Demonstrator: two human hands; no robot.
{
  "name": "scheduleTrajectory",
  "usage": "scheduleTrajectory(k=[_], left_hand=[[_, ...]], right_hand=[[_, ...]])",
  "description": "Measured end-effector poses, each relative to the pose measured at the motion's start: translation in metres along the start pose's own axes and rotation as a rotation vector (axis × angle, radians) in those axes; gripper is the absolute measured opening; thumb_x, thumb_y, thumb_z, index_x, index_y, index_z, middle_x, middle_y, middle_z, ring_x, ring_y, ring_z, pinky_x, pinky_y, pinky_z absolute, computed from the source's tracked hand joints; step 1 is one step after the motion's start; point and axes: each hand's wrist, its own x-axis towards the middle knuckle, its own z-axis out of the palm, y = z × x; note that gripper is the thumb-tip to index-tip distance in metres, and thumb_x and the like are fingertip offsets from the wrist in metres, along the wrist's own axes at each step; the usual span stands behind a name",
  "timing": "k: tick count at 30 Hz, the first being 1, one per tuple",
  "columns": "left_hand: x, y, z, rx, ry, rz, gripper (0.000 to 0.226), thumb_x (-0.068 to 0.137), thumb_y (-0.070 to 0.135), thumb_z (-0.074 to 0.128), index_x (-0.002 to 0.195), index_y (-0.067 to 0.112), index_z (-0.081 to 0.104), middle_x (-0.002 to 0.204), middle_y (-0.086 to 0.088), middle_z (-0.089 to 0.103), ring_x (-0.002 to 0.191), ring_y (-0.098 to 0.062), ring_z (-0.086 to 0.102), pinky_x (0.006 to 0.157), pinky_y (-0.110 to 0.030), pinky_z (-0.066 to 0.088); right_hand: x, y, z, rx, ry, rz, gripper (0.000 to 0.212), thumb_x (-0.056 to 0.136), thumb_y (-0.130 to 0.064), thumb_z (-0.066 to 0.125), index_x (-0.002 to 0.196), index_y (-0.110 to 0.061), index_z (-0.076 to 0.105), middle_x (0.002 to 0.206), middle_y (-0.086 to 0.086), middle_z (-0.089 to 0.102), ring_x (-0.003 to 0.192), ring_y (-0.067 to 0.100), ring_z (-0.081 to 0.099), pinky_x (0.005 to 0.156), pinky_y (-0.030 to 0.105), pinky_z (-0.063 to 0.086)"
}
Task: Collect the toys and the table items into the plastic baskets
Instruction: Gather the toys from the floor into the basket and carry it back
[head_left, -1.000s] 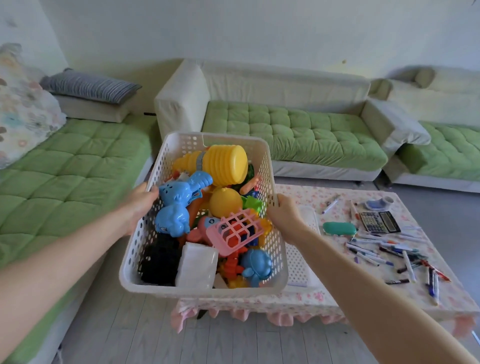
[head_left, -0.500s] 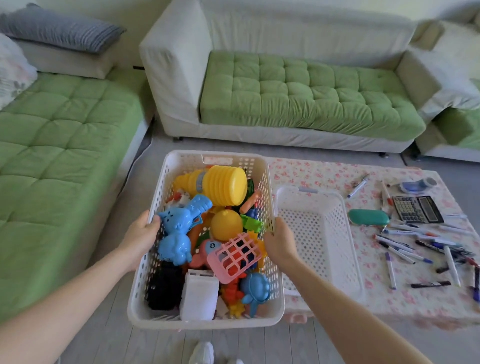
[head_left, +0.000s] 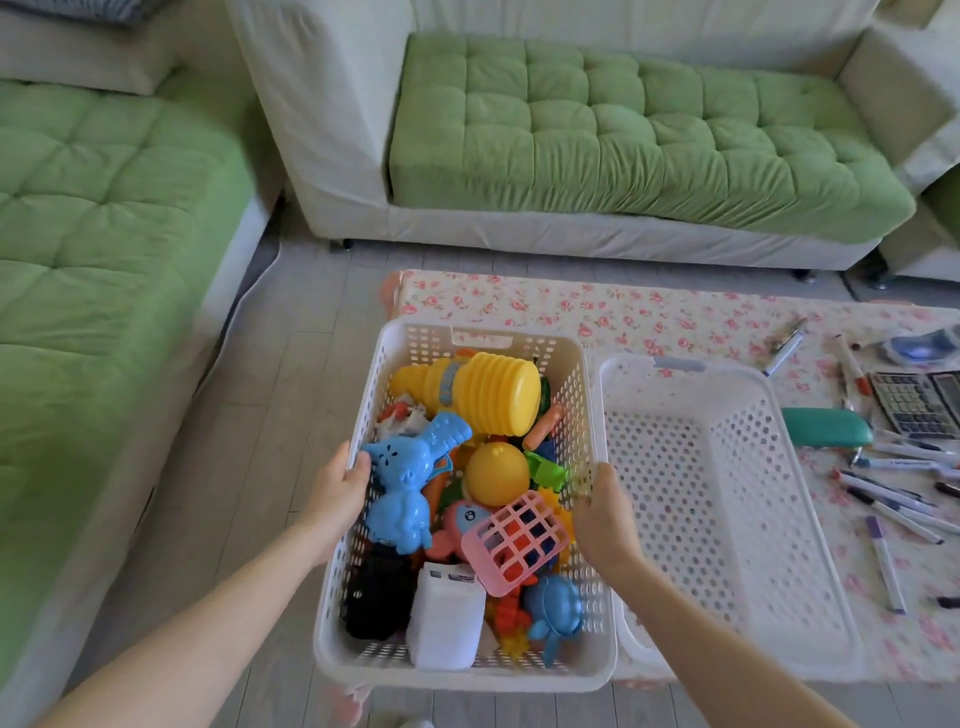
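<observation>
A white plastic basket full of toys sits at the left end of the low table. Among the toys are a yellow ribbed toy, a blue animal toy and a pink grid basket. My left hand grips the basket's left rim and my right hand grips its right rim. Touching it on the right, a second white basket stands empty. Several pens, a calculator and a green case lie on the floral cloth further right.
A green and cream sofa runs along the back behind the table. Another green sofa lies to the left. Grey plank floor separates them from the table. A tape dispenser sits at the far right.
The toy basket has come down and forward onto the table's left end, beside the empty basket. The camera has tilted further down. Both hands keep their grip on the rims.
</observation>
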Motion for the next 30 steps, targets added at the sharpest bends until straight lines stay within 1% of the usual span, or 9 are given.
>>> scheduleTrajectory(k=[5, 9, 12, 16, 19, 23, 26, 28, 30], left_hand=[[0.013, -0.003, 0.015, 0.011, 0.001, -0.025, 0.039, 0.101, 0.023, 0.03, 0.137, 0.011, 0.039, 0.139, -0.008, 0.045, 0.126, -0.022, 0.043, 0.091, -0.031, 0.036], [0.016, -0.002, 0.024, 0.032, 0.021, -0.031, 0.041, 0.101, 0.021, 0.028, 0.138, 0.005, 0.035, 0.13, -0.003, 0.046, 0.124, -0.022, 0.041, 0.088, -0.028, 0.032], [0.018, -0.006, 0.029, 0.044, 0.034, -0.031, 0.042, 0.101, 0.021, 0.028, 0.139, 0.004, 0.033, 0.143, -0.012, 0.04, 0.13, -0.024, 0.038, 0.088, -0.027, 0.031], [0.026, -0.016, 0.031, 0.054, 0.037, -0.041, 0.041, 0.101, 0.02, 0.029, 0.136, 0.0, 0.035, 0.141, -0.016, 0.041, 0.108, -0.018, 0.043, 0.083, -0.026, 0.029], [0.032, -0.025, 0.032, 0.076, 0.025, -0.029, 0.039, 0.101, 0.021, 0.03, 0.135, 0.003, 0.038, 0.14, -0.013, 0.043, 0.121, -0.024, 0.044, 0.091, -0.034, 0.035], [0.044, -0.033, 0.026, 0.132, -0.046, -0.067, 0.043, 0.1, 0.026, 0.031, 0.14, 0.009, 0.032, 0.144, -0.01, 0.039, 0.132, -0.027, 0.037, 0.102, -0.04, 0.033], [0.05, -0.027, 0.018, 0.255, -0.093, -0.132, 0.056, 0.098, 0.031, 0.037, 0.146, 0.008, 0.02, 0.152, -0.011, 0.027, 0.137, -0.029, 0.03, 0.109, -0.046, 0.03], [0.043, -0.012, 0.013, 0.354, -0.073, -0.079, 0.057, 0.097, 0.027, 0.04, 0.147, 0.007, 0.02, 0.151, -0.012, 0.028, 0.136, -0.03, 0.031, 0.109, -0.045, 0.03], [0.028, 0.011, 0.013, 0.422, -0.007, 0.042, 0.052, 0.098, 0.022, 0.04, 0.145, 0.007, 0.025, 0.149, -0.013, 0.032, 0.133, -0.03, 0.037, 0.106, -0.042, 0.032]], right_hand=[[0.017, 0.008, 0.006, -0.009, 0.01, 0.016, 0.044, 0.087, 0.011, 0.031, 0.129, 0.0, 0.032, 0.071, 0.005, 0.046, 0.06, 0.015, 0.043, 0.049, 0.028, 0.036], [0.024, 0.012, 0.007, -0.022, -0.005, 0.02, 0.042, 0.087, 0.012, 0.03, 0.127, -0.001, 0.031, 0.069, 0.005, 0.046, 0.057, 0.013, 0.042, 0.045, 0.022, 0.029], [0.029, 0.015, 0.011, -0.025, -0.001, 0.021, 0.039, 0.087, 0.012, 0.029, 0.123, -0.001, 0.034, 0.07, 0.005, 0.045, 0.058, 0.013, 0.04, 0.045, 0.022, 0.027], [0.032, 0.018, 0.019, -0.022, 0.004, 0.017, 0.038, 0.087, 0.011, 0.028, 0.122, -0.003, 0.035, 0.072, 0.002, 0.046, 0.058, 0.012, 0.042, 0.045, 0.021, 0.028], [0.035, 0.02, 0.023, -0.026, 0.006, 0.027, 0.037, 0.087, 0.013, 0.028, 0.118, -0.004, 0.036, 0.075, 0.002, 0.046, 0.06, 0.01, 0.042, 0.046, 0.02, 0.03], [0.043, 0.019, 0.024, -0.063, -0.032, 0.088, 0.036, 0.084, 0.015, 0.025, 0.111, -0.007, 0.036, 0.076, 0.004, 0.043, 0.066, 0.015, 0.044, 0.047, 0.022, 0.033], [0.045, 0.012, 0.014, -0.094, -0.137, 0.126, 0.043, 0.088, 0.009, 0.03, 0.129, -0.004, 0.033, 0.081, 0.003, 0.047, 0.062, 0.01, 0.044, 0.046, 0.019, 0.032], [0.038, 0.005, 0.001, -0.099, -0.206, 0.161, 0.051, 0.092, 0.004, 0.031, 0.141, -0.008, 0.027, 0.095, 0.007, 0.051, 0.057, 0.008, 0.042, 0.04, 0.016, 0.033], [0.024, 0.0, -0.019, -0.092, -0.236, 0.188, 0.053, 0.094, 0.001, 0.031, 0.145, -0.011, 0.023, 0.11, 0.008, 0.052, 0.056, 0.008, 0.045, 0.037, 0.012, 0.035]])
